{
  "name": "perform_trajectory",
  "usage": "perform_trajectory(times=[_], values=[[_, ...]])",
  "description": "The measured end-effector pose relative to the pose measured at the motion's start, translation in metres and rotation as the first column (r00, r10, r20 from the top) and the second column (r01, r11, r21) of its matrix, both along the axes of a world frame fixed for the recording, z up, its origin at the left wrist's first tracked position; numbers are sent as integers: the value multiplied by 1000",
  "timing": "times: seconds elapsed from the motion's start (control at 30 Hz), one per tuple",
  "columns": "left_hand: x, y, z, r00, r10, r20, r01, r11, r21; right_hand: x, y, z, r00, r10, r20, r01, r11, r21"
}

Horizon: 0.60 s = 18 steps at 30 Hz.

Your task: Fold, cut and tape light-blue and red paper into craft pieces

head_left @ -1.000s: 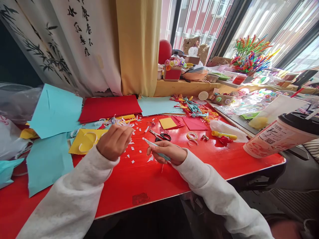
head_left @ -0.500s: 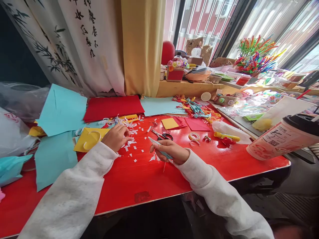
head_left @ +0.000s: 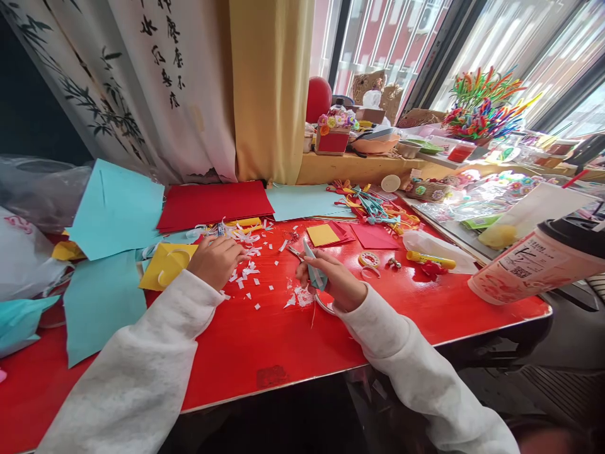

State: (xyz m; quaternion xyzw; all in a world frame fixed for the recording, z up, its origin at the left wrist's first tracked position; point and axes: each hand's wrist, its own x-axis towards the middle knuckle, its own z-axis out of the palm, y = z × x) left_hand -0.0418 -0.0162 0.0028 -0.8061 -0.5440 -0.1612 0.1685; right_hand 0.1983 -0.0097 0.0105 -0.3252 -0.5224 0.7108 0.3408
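My right hand [head_left: 341, 277] is closed around a folded light blue paper piece [head_left: 316, 276], its pointed end tilted upward. A thin thread hangs below that hand, beside a white curved strip [head_left: 324, 306]. Behind the fingers lie scissors [head_left: 293, 251], mostly hidden. My left hand [head_left: 216, 260] rests low over the white paper scraps [head_left: 248, 271], its fingers curled together and pointing right. Whatever those fingertips may pinch is hidden. Partly under the left wrist is a yellow paper piece [head_left: 165, 265] with a pale curled strip on it.
Red sheets [head_left: 215, 205] and light blue sheets [head_left: 305, 200] lie at the back of the red table [head_left: 246, 353]. To the right are a tape roll [head_left: 368, 259], a yellow glue stick [head_left: 430, 260] and a large drink cup [head_left: 534, 261]. Blue paper [head_left: 106, 302] covers the left side.
My right hand has turned the folded blue paper more upright, showing its broader face, and shifted slightly right. My left hand has moved slightly left, with its fingers drawn closer together.
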Motion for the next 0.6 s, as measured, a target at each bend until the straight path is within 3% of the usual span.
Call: perform_trajectory(times=[0.07, 0.13, 0.23, 0.37, 0.43, 0.5, 0.6], values=[[1, -1, 2, 1000, -7, -1, 7, 1000, 14, 1, 1, -1, 999, 0, 42, -2, 999, 55], [5, -1, 2, 999, -13, 34, 12, 1000, 8, 2, 1, -1, 992, -12, 127, -13, 982, 191], [18, -5, 1, 991, -61, 115, 80, 983, -166, 6, 2, 0, 969, -40, 245, -67, 908, 413], [36, -16, -3, 950, -214, 228, 303, 807, -506, 8, -8, -2, 965, -71, 251, -67, 862, 503], [37, -20, -2, 952, -197, 235, 301, 747, -592, 5, -20, -4, 939, -77, 337, -130, 825, 550], [33, -21, 1, 964, -151, 220, 260, 724, -639, -1, -36, -7, 852, -62, 520, -306, 747, 590], [24, -17, 8, 966, -102, 238, 235, 735, -636, -8, -59, -9, 697, -253, 671, -447, 578, 683]])
